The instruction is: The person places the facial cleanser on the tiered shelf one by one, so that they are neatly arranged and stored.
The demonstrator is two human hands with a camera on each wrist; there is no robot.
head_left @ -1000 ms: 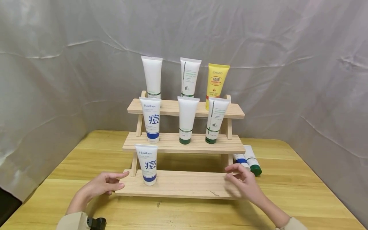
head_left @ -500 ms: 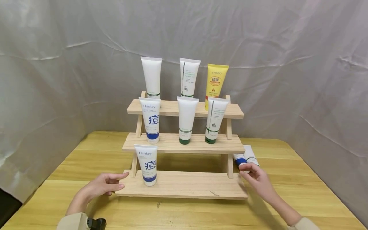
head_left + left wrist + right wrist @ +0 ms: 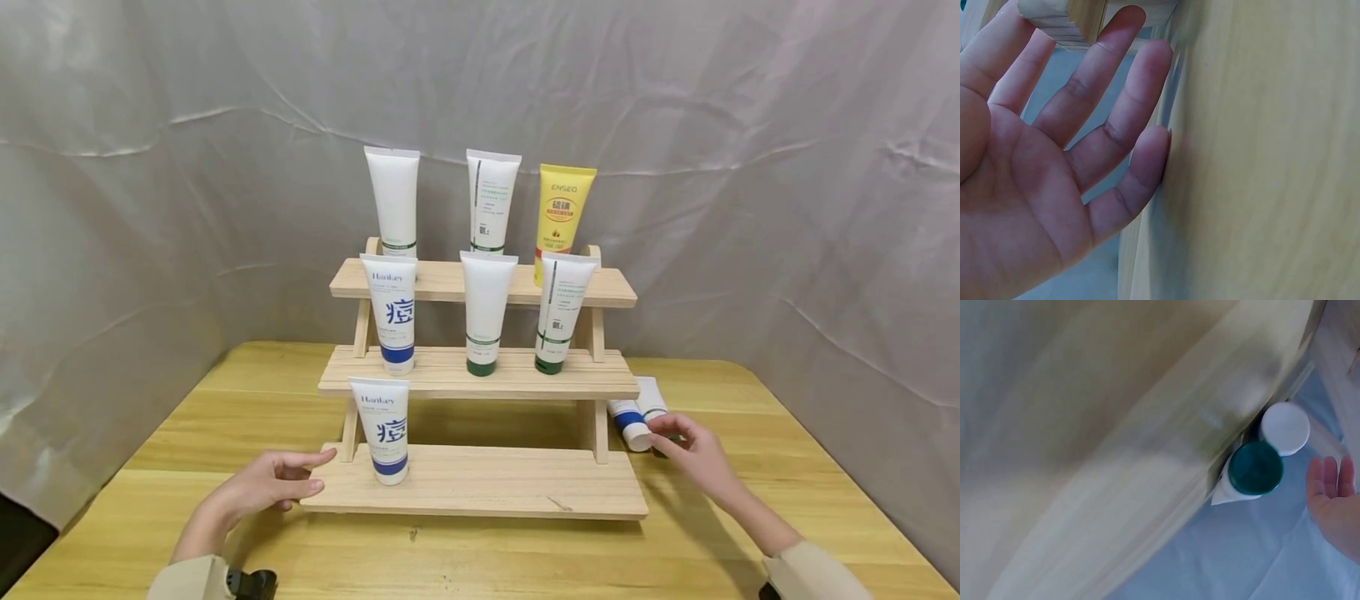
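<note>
My left hand [image 3: 273, 483] is at the left end of the wooden three-tier stand [image 3: 517, 483], its thumb and index finger resting on the bottom shelf. In the left wrist view its other fingers [image 3: 1135, 106] stay extended, beside and below the board end. Over on the right, my right hand [image 3: 693, 458] reaches in by two tubes lying on the table. One is a white tube with a blue band and white cap [image 3: 632, 429]; the other is a white tube with a green cap [image 3: 1257, 467]. The right wrist view shows loosely bent fingers [image 3: 1330, 478] apart from both caps.
A white-and-blue tube [image 3: 384, 433] stands at the left of the bottom shelf. Three white tubes stand on the middle shelf [image 3: 442, 379]. The top shelf [image 3: 442, 283] bears two white tubes and a yellow tube [image 3: 562, 208]. A grey cloth [image 3: 712, 167] hangs behind the table.
My right hand has moved from the bottom shelf's right end, farther right, to the two lying tubes. The left hand stays in place and the tubes on the stand have not moved.
</note>
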